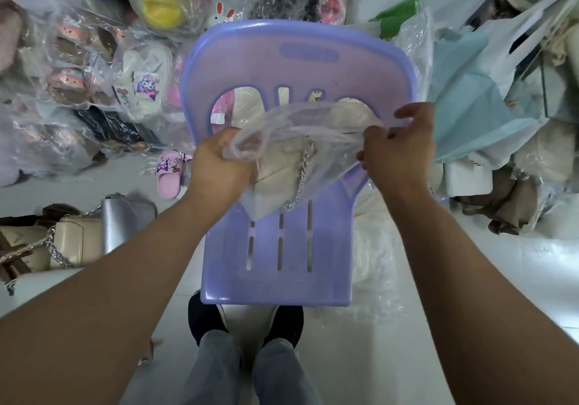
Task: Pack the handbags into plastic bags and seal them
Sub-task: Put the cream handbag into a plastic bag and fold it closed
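Note:
A cream handbag with a silver chain rests on the seat of a purple plastic chair, inside a clear plastic bag. My left hand grips the bag's left edge together with the handbag's side. My right hand pinches the bag's right edge, and the film is stretched between both hands above the handbag. On the floor at the left lie a silver handbag and a beige handbag with a chain.
Piles of slippers wrapped in plastic fill the back left. A pink slipper lies by the chair. More clear plastic bags lie right of the chair. A light blue bag and bundles stand at the right. My feet are under the chair.

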Tool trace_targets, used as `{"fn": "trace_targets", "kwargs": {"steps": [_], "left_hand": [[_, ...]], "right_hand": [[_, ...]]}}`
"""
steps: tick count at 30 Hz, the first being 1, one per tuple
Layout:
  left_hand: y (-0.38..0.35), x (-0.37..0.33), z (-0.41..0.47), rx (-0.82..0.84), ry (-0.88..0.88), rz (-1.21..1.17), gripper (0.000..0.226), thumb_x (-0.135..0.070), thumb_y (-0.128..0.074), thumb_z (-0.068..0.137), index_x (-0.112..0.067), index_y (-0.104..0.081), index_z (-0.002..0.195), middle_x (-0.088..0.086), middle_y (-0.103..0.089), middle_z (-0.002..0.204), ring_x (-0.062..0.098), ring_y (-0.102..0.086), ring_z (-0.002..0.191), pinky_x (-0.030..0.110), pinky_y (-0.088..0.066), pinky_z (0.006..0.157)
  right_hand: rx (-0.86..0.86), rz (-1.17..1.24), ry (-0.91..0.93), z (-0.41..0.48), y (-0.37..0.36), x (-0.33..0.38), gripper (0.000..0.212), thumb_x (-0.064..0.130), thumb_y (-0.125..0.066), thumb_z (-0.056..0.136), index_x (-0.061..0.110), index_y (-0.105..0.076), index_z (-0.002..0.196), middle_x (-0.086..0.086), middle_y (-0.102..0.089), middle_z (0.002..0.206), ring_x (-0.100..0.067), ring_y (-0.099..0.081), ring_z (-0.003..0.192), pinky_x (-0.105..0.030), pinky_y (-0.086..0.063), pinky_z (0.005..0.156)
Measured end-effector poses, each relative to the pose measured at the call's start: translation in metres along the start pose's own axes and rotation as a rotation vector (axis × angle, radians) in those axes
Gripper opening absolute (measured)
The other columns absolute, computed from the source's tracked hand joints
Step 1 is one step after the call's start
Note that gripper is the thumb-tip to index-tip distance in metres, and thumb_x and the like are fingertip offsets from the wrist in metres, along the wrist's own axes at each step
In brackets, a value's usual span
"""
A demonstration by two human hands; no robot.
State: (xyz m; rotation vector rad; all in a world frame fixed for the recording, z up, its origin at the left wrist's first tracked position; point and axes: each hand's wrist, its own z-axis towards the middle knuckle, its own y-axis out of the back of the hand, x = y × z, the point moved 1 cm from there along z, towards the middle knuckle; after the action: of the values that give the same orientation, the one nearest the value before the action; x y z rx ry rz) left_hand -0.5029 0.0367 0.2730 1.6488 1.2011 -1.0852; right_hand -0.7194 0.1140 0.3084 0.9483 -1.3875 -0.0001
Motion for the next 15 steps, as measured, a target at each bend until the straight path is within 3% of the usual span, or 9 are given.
{"fn": "trace_targets", "kwargs": {"steps": [2, 4, 6, 8, 10, 12, 15], "left_hand": [[-0.001, -0.014, 0.006, -0.037, 0.058, -0.136, 0.014, -0.007, -0.072, 0.082, -0.021, -0.071, 0.081, -0.003, -0.072, 0.079, 0.009, -0.068, 0.072, 0.02, -0.053, 0.074], [-0.003, -0.026, 0.006, -0.072, 0.083, -0.252, 0.008, -0.004, -0.066, 0.088, -0.009, -0.071, 0.091, 0.003, -0.072, 0.081, 0.008, -0.07, 0.072, 0.019, -0.054, 0.073], [-0.004, -0.033, 0.004, -0.098, 0.104, -0.221, 0.015, -0.01, -0.063, 0.088, -0.008, -0.073, 0.098, -0.002, -0.075, 0.079, 0.01, -0.072, 0.08, 0.027, -0.055, 0.087], [-0.004, -0.031, 0.005, -0.085, 0.135, -0.247, 0.021, -0.017, -0.057, 0.081, -0.016, -0.078, 0.084, -0.001, -0.077, 0.084, 0.017, -0.072, 0.089, 0.036, -0.051, 0.099], [-0.004, -0.029, 0.007, -0.07, 0.182, -0.279, 0.027, -0.018, -0.051, 0.076, -0.021, -0.078, 0.07, 0.0, -0.076, 0.083, 0.021, -0.071, 0.09, 0.035, -0.051, 0.096], [-0.003, -0.028, 0.007, -0.071, 0.252, -0.385, 0.033, -0.011, -0.047, 0.084, -0.019, -0.072, 0.064, -0.002, -0.071, 0.071, 0.024, -0.067, 0.088, 0.033, -0.052, 0.089], [-0.006, -0.028, 0.007, -0.074, 0.333, -0.563, 0.031, -0.004, -0.045, 0.093, -0.016, -0.06, 0.069, -0.004, -0.059, 0.057, 0.02, -0.063, 0.072, 0.024, -0.051, 0.069]], "right_hand": [[-0.029, 0.21, -0.068, 0.007, 0.007, 0.0, 0.026, 0.014, -0.056, 0.078, 0.023, -0.046, 0.1, 0.01, -0.065, 0.057, -0.019, -0.067, 0.056, -0.038, -0.055, 0.065], [-0.053, 0.223, -0.075, 0.007, 0.009, 0.001, 0.019, 0.019, -0.058, 0.075, 0.027, -0.054, 0.091, 0.007, -0.069, 0.069, -0.02, -0.067, 0.062, -0.039, -0.055, 0.068], [-0.085, 0.252, -0.089, 0.005, 0.008, 0.002, 0.01, 0.024, -0.058, 0.072, 0.029, -0.061, 0.079, 0.001, -0.071, 0.075, -0.024, -0.062, 0.065, -0.041, -0.053, 0.069], [-0.112, 0.383, -0.114, 0.0, 0.008, 0.005, 0.011, 0.022, -0.054, 0.075, 0.024, -0.065, 0.073, -0.004, -0.073, 0.076, -0.022, -0.054, 0.06, -0.036, -0.046, 0.062], [-0.026, 0.572, -0.159, -0.002, 0.007, 0.007, 0.021, 0.025, -0.048, 0.078, 0.019, -0.068, 0.084, -0.006, -0.072, 0.084, -0.017, -0.051, 0.06, -0.028, -0.044, 0.057], [0.195, 0.618, -0.17, -0.004, 0.004, 0.003, 0.034, 0.036, -0.05, 0.08, 0.027, -0.068, 0.107, 0.003, -0.071, 0.099, -0.008, -0.061, 0.073, -0.02, -0.049, 0.063], [0.469, 0.282, 0.002, -0.015, 0.0, -0.012, 0.072, 0.054, -0.073, 0.078, 0.027, -0.054, 0.142, 0.004, -0.064, 0.136, -0.009, -0.063, 0.121, -0.03, -0.054, 0.1]]}}
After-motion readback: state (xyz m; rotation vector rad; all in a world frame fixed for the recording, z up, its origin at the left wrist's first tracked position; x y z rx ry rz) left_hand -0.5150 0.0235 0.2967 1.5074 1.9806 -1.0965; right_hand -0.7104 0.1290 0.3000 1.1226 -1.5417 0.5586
